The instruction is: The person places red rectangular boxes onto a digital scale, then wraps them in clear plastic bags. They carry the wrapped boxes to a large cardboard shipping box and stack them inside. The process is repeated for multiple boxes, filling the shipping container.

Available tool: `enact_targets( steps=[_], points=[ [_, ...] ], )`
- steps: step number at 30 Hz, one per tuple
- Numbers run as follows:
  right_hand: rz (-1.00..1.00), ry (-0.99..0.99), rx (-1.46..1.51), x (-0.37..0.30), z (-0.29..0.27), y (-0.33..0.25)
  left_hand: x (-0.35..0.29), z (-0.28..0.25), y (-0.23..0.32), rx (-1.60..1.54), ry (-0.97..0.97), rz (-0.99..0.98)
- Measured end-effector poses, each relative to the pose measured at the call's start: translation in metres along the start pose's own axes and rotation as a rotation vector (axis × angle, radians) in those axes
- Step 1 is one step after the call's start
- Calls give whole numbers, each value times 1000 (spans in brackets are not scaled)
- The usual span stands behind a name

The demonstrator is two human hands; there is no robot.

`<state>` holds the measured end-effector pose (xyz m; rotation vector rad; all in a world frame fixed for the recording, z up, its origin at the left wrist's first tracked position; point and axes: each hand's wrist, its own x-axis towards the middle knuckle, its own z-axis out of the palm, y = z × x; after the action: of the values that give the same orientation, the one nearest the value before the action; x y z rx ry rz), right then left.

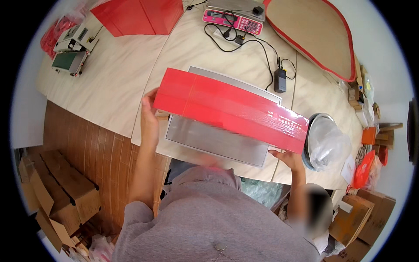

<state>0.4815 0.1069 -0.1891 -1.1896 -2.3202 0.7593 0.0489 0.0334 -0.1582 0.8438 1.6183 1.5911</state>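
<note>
A long, glossy red box (227, 109) with white print at its right end is held between my two hands. My left hand (149, 120) grips its left end, with the fingertips hidden behind it. At the lower right corner, my right hand (289, 160) holds the other end; its thumb shows and the other fingers are mostly hidden beneath. The box slants down to the right, over a flat rectangular plate with a silver-grey metal surface (214, 137). Part of that plate is covered by the box, and whether the two touch I cannot tell.
A black power adapter (280, 80) and a pink-and-silver scale (232, 22) lie behind, with loose cables. Right of the box stands a bowl (310, 153) with clear plastic. Red panels (139, 17) and a small machine (72, 48) occupy the far left. Cardboard boxes (65, 187) sit on the floor.
</note>
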Motion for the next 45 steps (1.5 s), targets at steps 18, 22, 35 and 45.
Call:
enact_targets(
  steps=[18, 22, 35, 45],
  points=[
    [-13, 697, 707, 38, 16, -45, 23, 24, 9, -160, -238, 247],
    [-29, 728, 680, 39, 20, -47, 24, 24, 9, -162, -260, 242],
    [-19, 764, 607, 39, 11, -54, 18, 5, -19, -264, -182, 121],
    [98, 891, 364, -13, -77, -46, -12, 80, -34, -219, -314, 118]
  ],
)
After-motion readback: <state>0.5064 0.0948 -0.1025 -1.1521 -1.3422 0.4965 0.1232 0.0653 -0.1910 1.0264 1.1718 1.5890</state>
